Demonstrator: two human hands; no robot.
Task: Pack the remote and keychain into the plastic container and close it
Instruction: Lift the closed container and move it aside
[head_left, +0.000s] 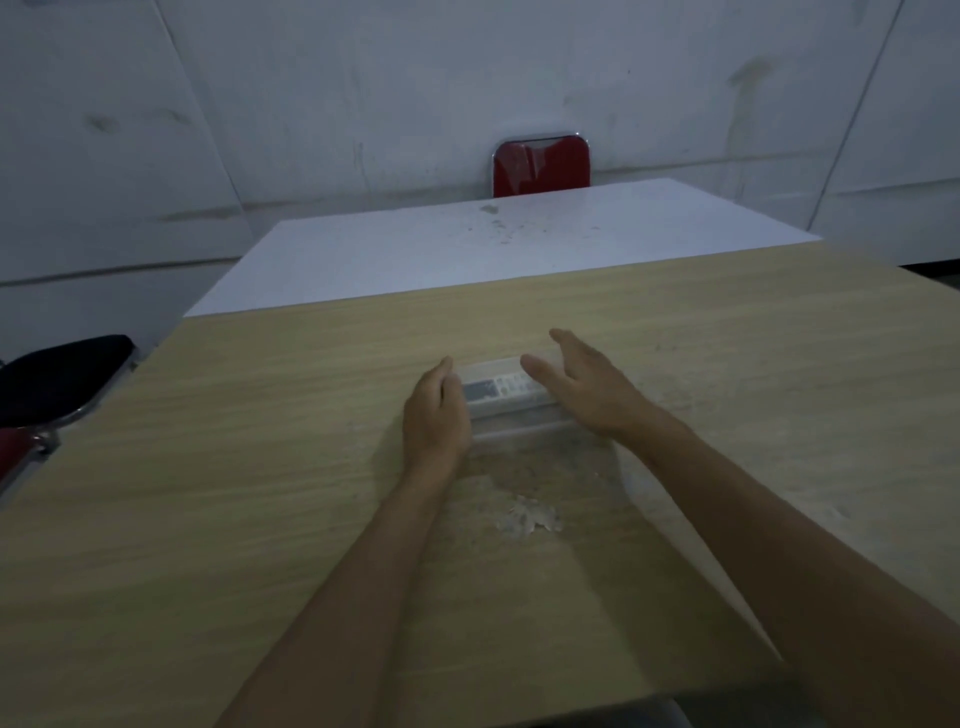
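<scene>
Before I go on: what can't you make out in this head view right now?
- Keychain: not visible anywhere; dim, blurry picture.
- Container: clear walls blend into the table; lid state unclear.
- Remote: both ends covered by the left hand and right hand.

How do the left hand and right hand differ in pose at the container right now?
The left hand stands on edge, fingers curled against the left end of the plastic container; the right hand is spread open, palm down, over its right end. The left looks to be in contact; the right's contact is unclear. Both flank the remote.
</scene>
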